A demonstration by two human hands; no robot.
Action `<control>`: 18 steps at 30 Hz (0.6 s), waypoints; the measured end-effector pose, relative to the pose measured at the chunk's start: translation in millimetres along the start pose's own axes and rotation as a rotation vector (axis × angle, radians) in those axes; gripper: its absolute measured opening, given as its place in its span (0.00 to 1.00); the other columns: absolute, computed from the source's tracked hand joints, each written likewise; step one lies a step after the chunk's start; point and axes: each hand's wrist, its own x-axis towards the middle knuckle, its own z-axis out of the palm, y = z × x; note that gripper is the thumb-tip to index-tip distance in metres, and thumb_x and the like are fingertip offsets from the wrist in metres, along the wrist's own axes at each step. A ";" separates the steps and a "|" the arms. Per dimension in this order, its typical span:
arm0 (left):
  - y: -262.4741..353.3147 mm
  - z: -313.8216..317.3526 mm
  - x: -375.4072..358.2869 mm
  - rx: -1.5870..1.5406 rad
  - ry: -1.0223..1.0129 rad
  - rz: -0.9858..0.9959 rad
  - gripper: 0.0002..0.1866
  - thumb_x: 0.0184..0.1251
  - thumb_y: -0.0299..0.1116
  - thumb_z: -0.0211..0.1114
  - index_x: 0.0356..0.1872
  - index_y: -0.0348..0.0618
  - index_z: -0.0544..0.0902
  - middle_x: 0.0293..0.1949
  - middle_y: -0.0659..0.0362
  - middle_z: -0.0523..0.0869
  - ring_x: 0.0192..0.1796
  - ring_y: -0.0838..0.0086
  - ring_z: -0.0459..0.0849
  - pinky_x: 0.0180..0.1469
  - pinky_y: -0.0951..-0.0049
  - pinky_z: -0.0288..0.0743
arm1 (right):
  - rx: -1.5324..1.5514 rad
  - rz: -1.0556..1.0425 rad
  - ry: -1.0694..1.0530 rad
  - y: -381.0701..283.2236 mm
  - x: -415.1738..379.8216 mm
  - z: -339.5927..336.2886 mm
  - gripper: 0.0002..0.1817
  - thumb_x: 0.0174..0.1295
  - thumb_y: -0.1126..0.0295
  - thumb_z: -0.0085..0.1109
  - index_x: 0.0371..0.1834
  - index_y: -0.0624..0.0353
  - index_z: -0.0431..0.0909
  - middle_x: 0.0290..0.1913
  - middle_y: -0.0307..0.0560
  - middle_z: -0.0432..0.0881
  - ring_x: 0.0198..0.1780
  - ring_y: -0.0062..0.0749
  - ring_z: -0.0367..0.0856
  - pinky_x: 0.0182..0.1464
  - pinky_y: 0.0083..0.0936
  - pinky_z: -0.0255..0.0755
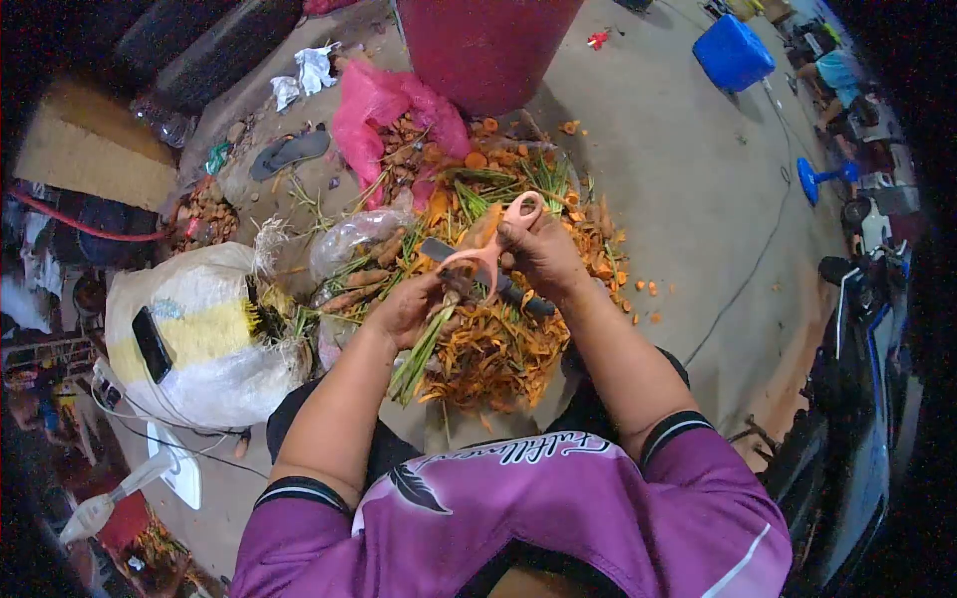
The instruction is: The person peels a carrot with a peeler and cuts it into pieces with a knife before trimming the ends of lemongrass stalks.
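Observation:
My left hand [407, 311] is closed round the top end of a carrot-like root, whose green stalks [423, 357] hang down toward me. My right hand [543, 247] grips a pink peeler [485, 261] by its looped handle, and the peeler's head lies against the root near my left fingers. Part of the root is hidden behind the peeler and the fingers. Under both hands is a heap of orange peelings [488, 364]. A dark-handled knife [528, 297] shows just behind the peeler, partly covered.
Unpeeled roots [357, 289] lie left of the heap, beside a white woven sack [199, 349] with a phone on it. A pink bag [371, 115], a sandal [290, 153] and a big red barrel [488, 50] stand beyond. A blue container [733, 55] is at the upper right.

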 end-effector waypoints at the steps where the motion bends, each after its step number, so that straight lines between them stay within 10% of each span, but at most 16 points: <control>1: 3.5 7.1 -3.9 -0.033 0.018 0.007 0.15 0.63 0.40 0.44 0.43 0.41 0.72 0.26 0.58 0.79 0.17 0.76 0.76 0.13 0.82 0.68 | 0.011 0.005 -0.007 -1.4 -1.1 2.0 0.09 0.51 0.69 0.59 0.31 0.60 0.71 0.24 0.40 0.77 0.20 0.20 0.73 0.22 0.17 0.68; 11: 7.6 2.9 -7.5 -0.044 0.012 -0.035 0.15 0.63 0.40 0.39 0.31 0.40 0.69 0.20 0.57 0.73 0.14 0.76 0.71 0.14 0.81 0.66 | 0.128 -0.034 0.246 -9.3 9.3 -24.0 0.11 0.54 0.64 0.56 0.32 0.59 0.69 0.27 0.40 0.75 0.25 0.23 0.75 0.28 0.20 0.71; 18: 4.9 10.5 -3.9 0.053 0.002 0.041 0.16 0.65 0.45 0.37 0.38 0.48 0.71 0.18 0.60 0.71 0.11 0.78 0.65 0.11 0.83 0.58 | 0.066 0.060 -0.046 -6.6 -3.1 4.2 0.11 0.53 0.66 0.58 0.32 0.60 0.70 0.28 0.40 0.76 0.28 0.22 0.75 0.29 0.18 0.70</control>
